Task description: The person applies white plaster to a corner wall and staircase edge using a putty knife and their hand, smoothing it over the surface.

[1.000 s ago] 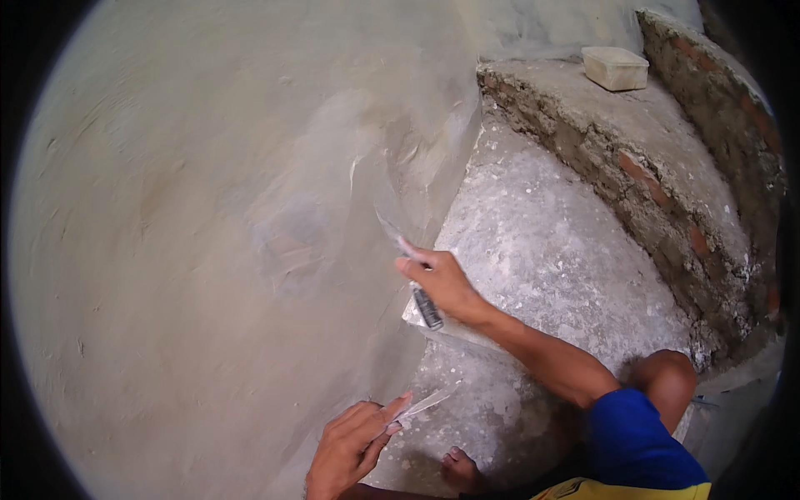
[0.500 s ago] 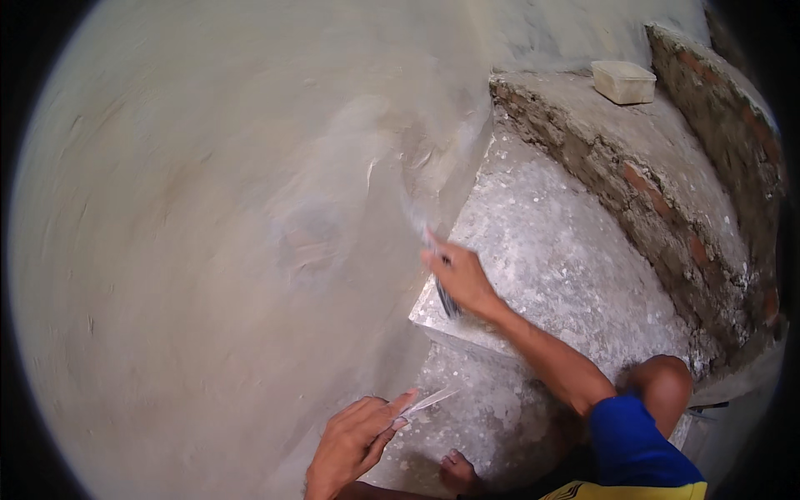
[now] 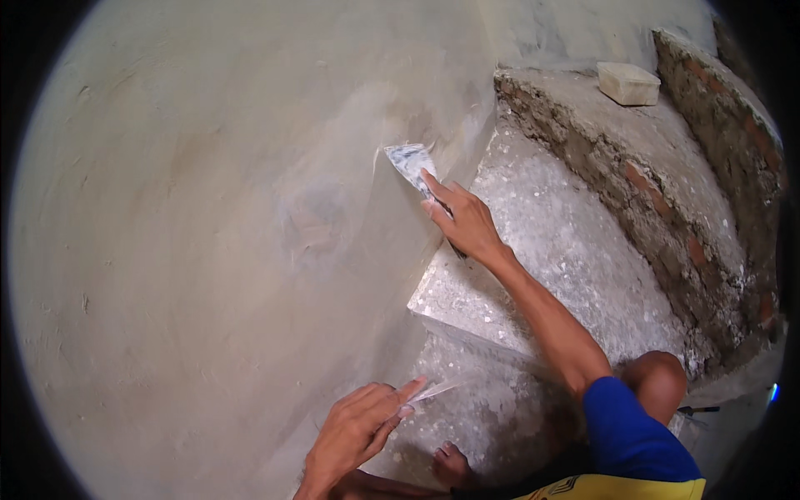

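Observation:
My right hand (image 3: 472,223) grips a putty knife (image 3: 408,161), its forefinger stretched along the blade. The blade, smeared whitish, lies against the grey plastered wall (image 3: 208,250), close to where the wall meets the concrete step. A dark handle end shows below the palm. Lower down, my left hand (image 3: 354,429) pinches a thin, pale, flat blade (image 3: 437,389) seen nearly edge-on, probably another scraper; its handle is hidden by the hand. On the wall left of the putty knife is a rough patch (image 3: 315,229) with a pinkish centre.
A speckled concrete step (image 3: 567,242) runs beside the wall. Rough risers with exposed brick (image 3: 646,190) climb to the right, and a pale box-shaped container (image 3: 629,84) stands on a higher step. My knee (image 3: 658,379) and foot (image 3: 452,465) are near the lower edge.
My right hand has moved up along the wall with the putty knife, whose blade was blurred and now shows clearly against the plaster. The left hand has barely shifted.

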Demonstrator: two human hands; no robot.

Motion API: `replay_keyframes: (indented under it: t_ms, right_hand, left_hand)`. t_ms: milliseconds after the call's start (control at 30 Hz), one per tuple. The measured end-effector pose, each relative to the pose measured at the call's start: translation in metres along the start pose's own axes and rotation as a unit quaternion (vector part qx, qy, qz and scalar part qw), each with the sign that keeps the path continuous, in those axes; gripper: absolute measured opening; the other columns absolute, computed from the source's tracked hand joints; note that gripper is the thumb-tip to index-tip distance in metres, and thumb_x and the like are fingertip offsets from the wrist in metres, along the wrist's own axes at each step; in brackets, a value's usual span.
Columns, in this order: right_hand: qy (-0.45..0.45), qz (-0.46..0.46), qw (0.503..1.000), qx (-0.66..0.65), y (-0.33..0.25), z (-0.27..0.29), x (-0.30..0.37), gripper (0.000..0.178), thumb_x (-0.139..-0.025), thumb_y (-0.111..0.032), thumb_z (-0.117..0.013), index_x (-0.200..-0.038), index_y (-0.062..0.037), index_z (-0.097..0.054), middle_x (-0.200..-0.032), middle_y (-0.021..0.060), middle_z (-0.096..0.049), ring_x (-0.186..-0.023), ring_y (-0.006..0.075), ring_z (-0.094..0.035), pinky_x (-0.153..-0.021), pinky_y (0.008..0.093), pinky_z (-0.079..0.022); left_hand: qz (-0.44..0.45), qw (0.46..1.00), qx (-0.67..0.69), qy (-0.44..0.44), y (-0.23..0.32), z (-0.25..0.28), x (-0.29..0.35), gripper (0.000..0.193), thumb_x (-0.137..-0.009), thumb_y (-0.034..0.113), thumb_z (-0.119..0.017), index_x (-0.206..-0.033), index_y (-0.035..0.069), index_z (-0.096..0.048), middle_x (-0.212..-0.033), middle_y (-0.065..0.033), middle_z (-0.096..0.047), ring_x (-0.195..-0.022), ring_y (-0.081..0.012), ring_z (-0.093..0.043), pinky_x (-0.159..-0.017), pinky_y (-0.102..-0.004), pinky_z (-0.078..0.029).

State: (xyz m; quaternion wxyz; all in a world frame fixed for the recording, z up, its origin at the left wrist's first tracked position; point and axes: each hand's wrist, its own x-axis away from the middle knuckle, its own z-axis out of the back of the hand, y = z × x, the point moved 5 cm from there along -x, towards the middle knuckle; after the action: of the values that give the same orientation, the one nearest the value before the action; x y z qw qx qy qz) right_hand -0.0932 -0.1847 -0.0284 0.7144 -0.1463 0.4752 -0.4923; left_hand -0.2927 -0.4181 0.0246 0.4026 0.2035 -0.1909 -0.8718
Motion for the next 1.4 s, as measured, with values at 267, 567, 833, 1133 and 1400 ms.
replay_keyframes:
  t_ms: [267, 567, 833, 1133, 1400]
  right_hand:
    - [-0.138, -0.121, 0.980, -0.079, 0.023, -0.033, 0.062, 0.056, -0.096, -0.033, -0.055, -0.146, -0.0101, -0.043, -0.123, 0.0215, -0.062, -0.113, 0.0286, -0.060, -0.098, 0.0385, -0.046]
    - [-0.022, -0.246, 0.876, -0.415, 0.053, -0.018, -0.009, 0.061, -0.096, -0.029, -0.058, -0.144, 0.0051, -0.039, -0.090, 0.0106, -0.064, -0.082, 0.0134, -0.063, -0.067, 0.0289, -0.054]
    - [0.016, -0.095, 0.956, -0.279, 0.066, 0.023, -0.019, 0.061, -0.091, -0.027, -0.065, -0.138, 0.0058, -0.044, -0.090, 0.0063, -0.057, -0.077, 0.0115, -0.055, -0.066, 0.0278, -0.050]
    - [-0.167, -0.039, 0.977, 0.127, 0.107, 0.075, -0.040, 0.050, -0.090, -0.047, -0.059, -0.115, -0.0034, -0.053, -0.095, 0.0208, -0.065, -0.084, 0.0338, -0.063, -0.075, 0.0413, -0.047]
    - [-0.145, 0.196, 0.963, 0.112, 0.062, 0.049, -0.059, 0.035, -0.091, -0.040, -0.061, -0.089, -0.0059, -0.058, -0.085, 0.0112, -0.066, -0.081, 0.0322, -0.062, -0.069, 0.0442, -0.044]
  left_hand:
    - [0.011, 1.000, 0.006, 0.000, -0.009, -0.001, 0.001, 0.044, -0.085, 0.001, -0.067, -0.127, 0.007, -0.063, -0.071, -0.0103, -0.054, -0.064, -0.0245, -0.051, -0.062, -0.0355, -0.044]
    - [0.032, 0.999, -0.008, -0.033, -0.013, -0.005, 0.001, 0.044, -0.085, 0.002, -0.067, -0.129, 0.007, -0.062, -0.069, -0.0091, -0.052, -0.065, -0.0235, -0.051, -0.064, -0.0357, -0.045]
    - [0.055, 0.998, -0.005, -0.028, -0.020, 0.004, 0.011, 0.043, -0.086, 0.004, -0.066, -0.129, 0.008, -0.062, -0.072, -0.0093, -0.053, -0.066, -0.0244, -0.051, -0.065, -0.0362, -0.045]
    - [0.100, 0.994, 0.000, -0.045, -0.032, 0.003, 0.017, 0.041, -0.087, 0.007, -0.066, -0.128, 0.008, -0.063, -0.074, -0.0098, -0.056, -0.070, -0.0251, -0.054, -0.068, -0.0362, -0.046]
    - [0.112, 0.992, 0.009, -0.064, -0.032, -0.007, 0.005, 0.038, -0.091, 0.010, -0.062, -0.130, 0.008, -0.061, -0.075, -0.0096, -0.050, -0.071, -0.0270, -0.052, -0.068, -0.0383, -0.045]
